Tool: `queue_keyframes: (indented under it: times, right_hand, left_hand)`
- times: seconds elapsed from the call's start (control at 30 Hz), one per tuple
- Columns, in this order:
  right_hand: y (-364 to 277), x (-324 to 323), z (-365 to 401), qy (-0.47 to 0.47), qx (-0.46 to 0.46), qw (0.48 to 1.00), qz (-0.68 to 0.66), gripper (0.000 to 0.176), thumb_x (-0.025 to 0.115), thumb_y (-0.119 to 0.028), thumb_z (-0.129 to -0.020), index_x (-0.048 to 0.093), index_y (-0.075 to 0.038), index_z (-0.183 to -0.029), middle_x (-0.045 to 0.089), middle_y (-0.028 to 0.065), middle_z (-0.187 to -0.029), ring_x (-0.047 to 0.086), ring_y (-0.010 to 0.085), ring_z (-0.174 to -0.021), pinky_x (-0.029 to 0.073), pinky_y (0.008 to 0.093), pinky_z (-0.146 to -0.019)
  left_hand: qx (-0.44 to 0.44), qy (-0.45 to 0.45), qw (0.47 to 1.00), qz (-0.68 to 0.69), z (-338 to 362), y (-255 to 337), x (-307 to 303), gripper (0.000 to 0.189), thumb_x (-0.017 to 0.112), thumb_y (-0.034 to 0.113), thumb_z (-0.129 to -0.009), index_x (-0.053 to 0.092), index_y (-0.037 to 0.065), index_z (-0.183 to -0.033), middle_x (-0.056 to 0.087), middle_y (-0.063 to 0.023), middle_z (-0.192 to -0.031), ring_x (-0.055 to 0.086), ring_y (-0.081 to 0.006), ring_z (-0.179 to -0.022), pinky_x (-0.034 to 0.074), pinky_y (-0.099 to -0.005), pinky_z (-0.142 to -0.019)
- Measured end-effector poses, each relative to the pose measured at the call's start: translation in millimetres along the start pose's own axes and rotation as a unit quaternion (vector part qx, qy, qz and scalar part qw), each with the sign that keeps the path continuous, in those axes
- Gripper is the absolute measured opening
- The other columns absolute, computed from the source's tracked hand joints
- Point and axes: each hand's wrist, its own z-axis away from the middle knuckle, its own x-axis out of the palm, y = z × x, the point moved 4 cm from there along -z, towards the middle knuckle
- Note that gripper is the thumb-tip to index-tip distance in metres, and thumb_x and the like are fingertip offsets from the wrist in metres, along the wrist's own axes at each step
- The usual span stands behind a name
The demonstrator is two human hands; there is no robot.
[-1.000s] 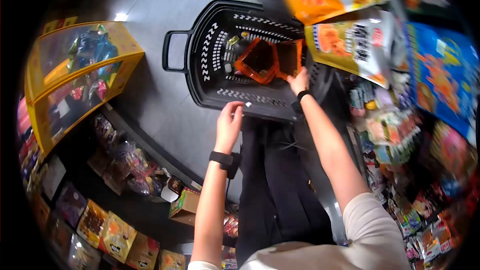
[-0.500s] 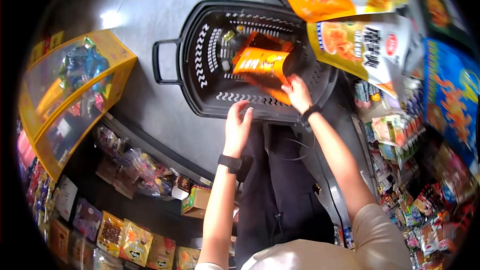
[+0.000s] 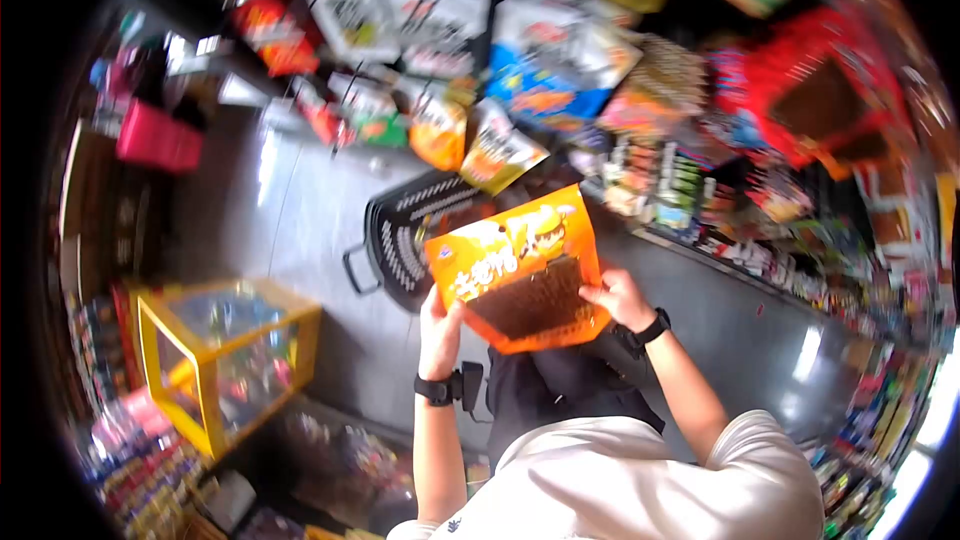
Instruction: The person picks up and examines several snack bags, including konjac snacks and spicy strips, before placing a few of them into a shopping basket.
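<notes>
The 2 hands are closed on the orange snack bag [image 3: 515,270]: left hand [image 3: 440,318] at its left edge, right hand [image 3: 620,298] at its right edge. The black basket [image 3: 395,230] lies just beyond the bag, nearer the left hand.

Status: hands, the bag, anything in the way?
Left hand and right hand both gripping the orange snack bag, one at each side. Bag held up in front of the black basket. No obstruction visible.
</notes>
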Motion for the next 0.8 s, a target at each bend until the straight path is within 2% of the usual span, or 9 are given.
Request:
queue_keyframes:
  times: [0.07,0.23,0.3,0.37,0.47,0.57,0.6,0.63,0.8]
  right_hand:
    - [-26.9,-25.1,59.6,0.052,-0.034,0.998,-0.005,0.025,0.062,-0.020,-0.083,0.058,0.001,-0.095,0.057,-0.0013,-0.086,0.048,0.0071,-0.082,0.040,0.0239,-0.075]
    - [-46.7,-106.7,184.1,0.210,-0.115,0.969,0.051,0.024,0.062,-0.021,-0.084,0.057,-0.001,-0.096,0.056,-0.0032,-0.082,0.048,0.0056,-0.074,0.041,0.0232,-0.067]
    - [-66.2,-135.5,224.9,0.337,-0.141,0.923,-0.123,0.019,0.064,-0.018,-0.083,0.057,-0.003,-0.094,0.054,-0.0050,-0.081,0.046,0.0037,-0.070,0.040,0.0205,-0.063]
    - [-64.6,-183.9,256.6,0.426,-0.208,0.876,-0.091,0.018,0.063,-0.013,-0.083,0.058,-0.002,-0.096,0.055,-0.0046,-0.084,0.047,0.0029,-0.072,0.040,0.0187,-0.064]
    - [-86.1,-264.8,294.9,0.520,-0.317,0.782,-0.132,0.016,0.061,-0.008,-0.084,0.057,0.001,-0.097,0.058,-0.0031,-0.090,0.051,0.0034,-0.080,0.042,0.0201,-0.072]
    - [-96.7,-359.6,317.3,0.541,-0.334,0.760,-0.134,0.020,0.059,-0.010,-0.086,0.056,0.003,-0.100,0.058,-0.0027,-0.092,0.052,0.0041,-0.082,0.042,0.0195,-0.074]
    - [-87.7,-395.6,323.2,0.543,-0.292,0.783,-0.083,0.025,0.055,-0.009,-0.087,0.054,0.002,-0.110,0.057,0.0000,-0.105,0.051,0.0072,-0.094,0.039,0.0223,-0.085]
    - [-98.2,-420.8,329.8,0.544,-0.301,0.780,-0.072,0.025,0.054,-0.010,-0.088,0.054,0.003,-0.109,0.057,0.0004,-0.105,0.051,0.0072,-0.094,0.039,0.0224,-0.085]
    - [-147.9,-490.3,330.7,0.437,-0.430,0.781,-0.118,0.025,0.057,-0.011,-0.087,0.055,0.003,-0.107,0.058,-0.0003,-0.101,0.051,0.0058,-0.090,0.039,0.0209,-0.083]
  left_hand:
    - [-0.017,-0.023,0.998,0.056,15.0,7.7,62.4,0.032,0.056,0.009,-0.086,0.047,-0.001,-0.115,0.056,-0.0040,-0.106,0.051,-0.0099,-0.097,0.040,-0.0245,-0.085]
    - [0.046,-0.190,0.978,-0.074,28.9,16.5,229.8,0.020,0.054,0.004,-0.087,0.052,-0.001,-0.106,0.059,-0.0035,-0.101,0.054,-0.0097,-0.092,0.042,-0.0234,-0.082]
    - [0.076,-0.263,0.957,-0.101,31.3,14.6,298.5,0.017,0.054,0.004,-0.087,0.054,0.000,-0.104,0.061,-0.0030,-0.097,0.055,-0.0091,-0.088,0.043,-0.0228,-0.080]
    - [0.144,-0.325,0.921,-0.160,31.9,4.6,371.3,0.015,0.054,0.005,-0.088,0.055,0.000,-0.102,0.062,-0.0022,-0.091,0.054,-0.0069,-0.082,0.043,-0.0214,-0.075]
    - [0.172,-0.345,0.906,-0.173,30.8,-23.1,477.8,0.019,0.054,0.010,-0.089,0.055,0.000,-0.105,0.061,-0.0025,-0.091,0.054,-0.0071,-0.082,0.042,-0.0222,-0.075]
    - [0.171,-0.347,0.913,-0.128,26.3,-53.9,572.0,0.024,0.055,0.013,-0.089,0.054,-0.001,-0.108,0.061,-0.0021,-0.095,0.053,-0.0076,-0.085,0.041,-0.0217,-0.078]
    - [0.161,-0.350,0.912,-0.142,25.4,-61.7,598.6,0.024,0.055,0.012,-0.089,0.054,-0.001,-0.109,0.061,-0.0019,-0.097,0.053,-0.0077,-0.087,0.041,-0.0220,-0.080]
    - [0.155,-0.331,0.924,-0.113,23.2,-73.4,619.5,0.023,0.055,0.012,-0.089,0.054,-0.001,-0.108,0.060,-0.0021,-0.098,0.053,-0.0075,-0.088,0.041,-0.0222,-0.080]
    - [0.195,-0.268,0.943,-0.037,23.7,-78.2,671.5,0.021,0.053,0.010,-0.089,0.054,0.000,-0.108,0.059,-0.0011,-0.100,0.053,-0.0080,-0.091,0.041,-0.0223,-0.081]
